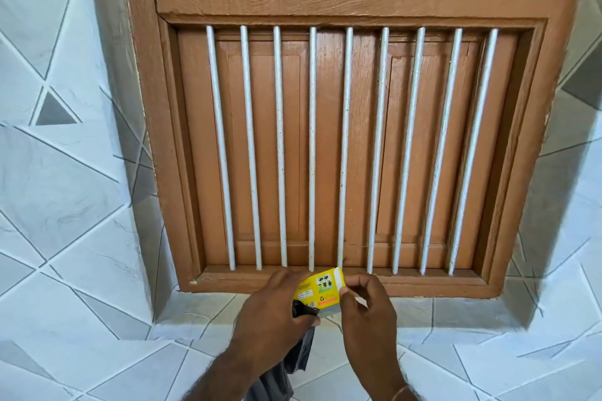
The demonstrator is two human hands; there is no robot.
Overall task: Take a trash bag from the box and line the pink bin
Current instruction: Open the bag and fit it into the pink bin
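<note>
Low centre of frame: small yellow box is gripped by the left hand, with dark trash bag pinched under it and hanging limp. White end flap is nipped by the right hand. Bag is judged thin, light, slippery; best taken at the top edge. Pink bin is not seen.

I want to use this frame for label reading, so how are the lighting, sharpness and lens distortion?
Head view: even, soft light, no hard glare; the white window bars bow outward, showing wide-angle distortion; the small yellow cardboard box is sharp enough to see icons, its print too small to read; left hand and right hand look unblurred.
</note>
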